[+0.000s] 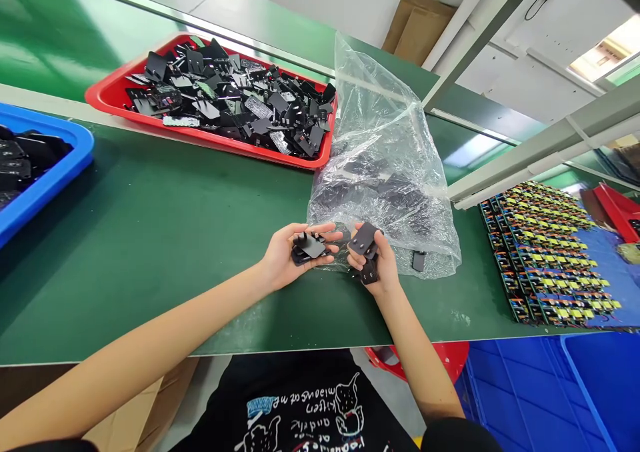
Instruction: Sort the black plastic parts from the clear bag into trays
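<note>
In my left hand (283,259) several small black plastic parts (311,247) lie across the palm, with the fingers curled loosely under them. My right hand (386,265) grips a few more black plastic pieces (363,239), flat with small holes, between thumb and fingers. Both hands are above the green table, a short gap apart. Right behind them lies a clear plastic bag (380,199) with dark parts showing through it. One black piece (419,260) sits at the bag's lower right corner.
A red tray (200,132) heaped with black parts stands behind on the green table (165,239). At the left is a blue bin (75,149) with dark parts. Stacked circuit boards (550,259) stand at the right, beyond a metal post (500,165). Blue crates (520,385) are below.
</note>
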Demonstrator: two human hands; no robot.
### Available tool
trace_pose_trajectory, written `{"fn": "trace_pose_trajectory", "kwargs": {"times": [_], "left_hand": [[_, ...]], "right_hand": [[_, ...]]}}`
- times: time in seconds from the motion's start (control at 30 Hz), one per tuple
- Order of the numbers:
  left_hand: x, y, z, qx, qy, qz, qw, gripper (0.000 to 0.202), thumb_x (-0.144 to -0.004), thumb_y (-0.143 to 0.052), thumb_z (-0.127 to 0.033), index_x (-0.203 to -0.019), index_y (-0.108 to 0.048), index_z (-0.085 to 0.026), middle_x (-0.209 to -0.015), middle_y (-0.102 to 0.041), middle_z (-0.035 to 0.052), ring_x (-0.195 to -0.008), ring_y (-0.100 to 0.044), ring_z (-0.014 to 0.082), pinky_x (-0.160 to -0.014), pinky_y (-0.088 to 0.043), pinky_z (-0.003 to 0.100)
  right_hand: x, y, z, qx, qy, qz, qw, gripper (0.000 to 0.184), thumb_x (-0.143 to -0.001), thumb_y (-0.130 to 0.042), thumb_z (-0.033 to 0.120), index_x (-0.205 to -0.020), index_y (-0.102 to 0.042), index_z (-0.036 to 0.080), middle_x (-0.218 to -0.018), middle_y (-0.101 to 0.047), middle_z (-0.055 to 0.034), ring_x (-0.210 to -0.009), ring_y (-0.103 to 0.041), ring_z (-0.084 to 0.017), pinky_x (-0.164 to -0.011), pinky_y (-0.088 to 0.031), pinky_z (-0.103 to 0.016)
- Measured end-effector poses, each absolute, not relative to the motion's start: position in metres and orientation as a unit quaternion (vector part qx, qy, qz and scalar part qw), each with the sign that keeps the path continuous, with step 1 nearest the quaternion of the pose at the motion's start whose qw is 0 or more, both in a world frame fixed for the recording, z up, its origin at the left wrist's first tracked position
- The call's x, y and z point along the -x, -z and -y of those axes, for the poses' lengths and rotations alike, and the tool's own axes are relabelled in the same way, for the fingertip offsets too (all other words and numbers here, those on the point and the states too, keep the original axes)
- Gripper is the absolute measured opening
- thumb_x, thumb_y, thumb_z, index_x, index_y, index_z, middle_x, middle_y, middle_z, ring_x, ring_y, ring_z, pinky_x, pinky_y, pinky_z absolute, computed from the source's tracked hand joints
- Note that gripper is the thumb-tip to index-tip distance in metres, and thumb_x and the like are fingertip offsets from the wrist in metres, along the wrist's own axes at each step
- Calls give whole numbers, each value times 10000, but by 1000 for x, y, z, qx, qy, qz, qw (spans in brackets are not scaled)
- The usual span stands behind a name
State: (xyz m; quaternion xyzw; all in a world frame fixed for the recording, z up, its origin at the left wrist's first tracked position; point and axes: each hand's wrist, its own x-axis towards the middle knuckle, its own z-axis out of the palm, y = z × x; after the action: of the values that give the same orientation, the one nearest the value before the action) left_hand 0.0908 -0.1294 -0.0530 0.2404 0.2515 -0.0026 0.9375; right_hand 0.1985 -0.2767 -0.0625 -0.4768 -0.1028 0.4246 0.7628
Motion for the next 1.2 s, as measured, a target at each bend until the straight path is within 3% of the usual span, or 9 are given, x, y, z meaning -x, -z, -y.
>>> {"fn": "trace_pose_trajectory", "kwargs": {"times": [0.17,0.27,0.43,0.6,0.77,1.07,1.2], "left_hand": [[-91,53,130,-251,6,-248,936,423,-797,-474,-284,-1097,-667,-57,-1138,-670,173,-855,-672,241,-735,-565,342],[-91,53,131,-251,-1,-250,935,423,-795,-481,-292,-1100,-665,-63,-1188,-649,161,-985,-651,263,-828,-554,356],[-90,50,134,-251,-39,-251,934,411,-776,-487,-273,-1079,-666,-60,-1196,-644,162,-1083,-612,295,-946,-492,378],[-87,54,141,-339,-78,-253,903,346,-794,-486,-309,-1005,-691,-126,-1098,-685,108,-1076,-591,273,-870,-489,330],[-87,60,146,-535,-124,-233,802,240,-827,-546,-340,-923,-701,-184,-892,-684,44,-916,-602,221,-855,-440,290],[-85,59,149,-696,-171,-189,671,232,-889,-503,-336,-884,-675,-180,-869,-656,37,-849,-585,192,-785,-433,263],[-83,63,144,-746,-276,-106,597,223,-919,-475,-308,-859,-639,-169,-834,-618,35,-787,-573,160,-723,-455,274]], "right_hand": [[-200,61,279,496,-439,117,740,380,-756,-528,565,-942,-487,236,-876,-564,-48,-556,-394,-120,-413,-272,-234],[-199,62,279,502,-457,142,720,326,-711,-607,465,-890,-456,238,-827,-580,-20,-510,-375,-100,-412,-284,-226],[-196,64,277,531,-448,186,694,321,-727,-651,479,-798,-471,223,-713,-554,29,-455,-347,-71,-392,-263,-204],[-181,62,271,678,-351,268,588,251,-751,-683,406,-862,-612,192,-610,-486,49,-532,-404,-92,-486,-327,-225],[-169,60,265,722,-314,260,558,235,-719,-705,382,-819,-634,182,-624,-497,48,-548,-419,-100,-543,-352,-252],[-169,61,268,691,-355,265,571,224,-729,-704,379,-763,-624,172,-630,-521,41,-570,-451,-102,-555,-337,-245],[-170,58,268,691,-408,265,535,272,-698,-735,413,-760,-623,172,-576,-470,57,-543,-398,-92,-520,-285,-240]]}}
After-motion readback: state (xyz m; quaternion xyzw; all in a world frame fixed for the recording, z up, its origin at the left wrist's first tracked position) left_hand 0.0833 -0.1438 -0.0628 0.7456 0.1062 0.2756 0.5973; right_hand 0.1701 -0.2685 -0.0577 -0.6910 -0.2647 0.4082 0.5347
